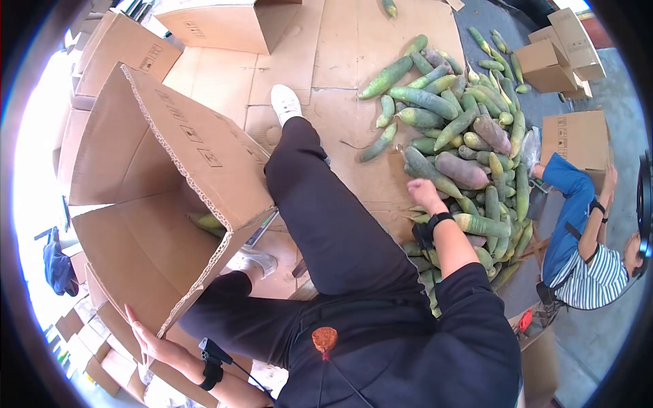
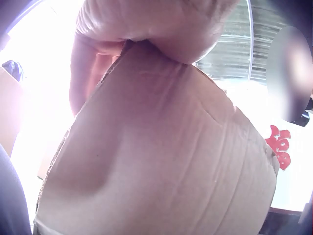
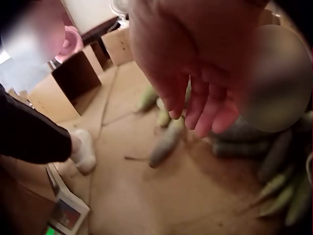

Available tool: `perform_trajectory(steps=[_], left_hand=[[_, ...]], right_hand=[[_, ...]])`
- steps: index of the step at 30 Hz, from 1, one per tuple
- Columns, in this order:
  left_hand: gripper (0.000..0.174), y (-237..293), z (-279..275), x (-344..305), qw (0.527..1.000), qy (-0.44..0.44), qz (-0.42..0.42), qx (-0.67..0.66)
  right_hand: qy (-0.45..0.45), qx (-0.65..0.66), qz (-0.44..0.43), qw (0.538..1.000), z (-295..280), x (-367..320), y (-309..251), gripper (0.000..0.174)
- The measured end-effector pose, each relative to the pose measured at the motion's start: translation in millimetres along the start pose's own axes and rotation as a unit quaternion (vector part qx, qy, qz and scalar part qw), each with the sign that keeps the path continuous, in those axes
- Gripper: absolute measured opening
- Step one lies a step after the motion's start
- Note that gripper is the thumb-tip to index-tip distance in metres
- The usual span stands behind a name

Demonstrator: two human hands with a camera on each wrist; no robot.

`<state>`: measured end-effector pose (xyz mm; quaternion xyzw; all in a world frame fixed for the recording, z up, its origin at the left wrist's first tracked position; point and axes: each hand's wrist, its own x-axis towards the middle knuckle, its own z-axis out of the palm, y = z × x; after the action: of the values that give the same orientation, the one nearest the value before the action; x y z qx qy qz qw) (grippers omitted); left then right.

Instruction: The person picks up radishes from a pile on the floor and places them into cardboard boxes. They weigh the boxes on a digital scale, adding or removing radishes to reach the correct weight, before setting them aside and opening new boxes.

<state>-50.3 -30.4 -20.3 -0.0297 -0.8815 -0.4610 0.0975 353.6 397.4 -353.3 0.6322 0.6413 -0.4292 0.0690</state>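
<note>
A tilted, open cardboard box (image 1: 146,248) stands at the left of the head view, with a green radish (image 1: 206,222) partly visible inside. My left hand (image 1: 155,345) grips the near edge of its flap; in the left wrist view the fingers wrap over the corner of the cardboard flap (image 2: 146,132). Over the near-left side of a heap of long green radishes (image 1: 469,126) is my right hand (image 1: 426,196), holding nothing. Its fingers (image 3: 196,105) hang loosely bent in the right wrist view. Beyond them a single radish (image 3: 164,149) lies on the cardboard sheet.
Flattened cardboard (image 1: 340,61) covers the floor. A scale (image 3: 68,213) with a display sits beside my foot. More boxes (image 1: 218,27) stand at the back and left. Another person (image 1: 588,251) sits at the right, touching a box (image 1: 577,139).
</note>
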Motion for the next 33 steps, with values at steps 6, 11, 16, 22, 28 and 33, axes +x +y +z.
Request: perform_trajectory(steps=[6,11,16,22,28,33], left_hand=[[0.048,-4.7,-3.2,2.0,0.998,0.002,0.007,0.062],[0.05,-11.2,-8.0,4.9,0.999,-0.015,0.001,0.048],[0.05,-5.3,-5.1,1.6,0.997,-0.011,0.012,0.074],[0.048,6.1,1.3,-2.8,0.998,0.002,-0.032,0.051],[0.05,11.6,5.5,-5.2,0.997,0.005,-0.041,0.059],[0.049,7.6,2.7,-3.3,0.998,0.007,-0.048,0.051]], right_hand=[[0.025,-0.058,0.049,0.997,19.1,-10.6,40.3,0.018],[0.119,-0.124,0.051,0.984,-17.8,-6.7,23.1,0.018],[0.209,-0.158,0.116,0.958,-61.1,13.3,67.5,0.018],[0.286,-0.271,0.158,0.905,-116.6,-11.2,44.5,0.065],[0.153,-0.273,0.2,0.929,-133.9,0.9,43.1,0.1],[0.142,-0.313,0.261,0.902,-117.4,-14.8,18.5,0.083]])
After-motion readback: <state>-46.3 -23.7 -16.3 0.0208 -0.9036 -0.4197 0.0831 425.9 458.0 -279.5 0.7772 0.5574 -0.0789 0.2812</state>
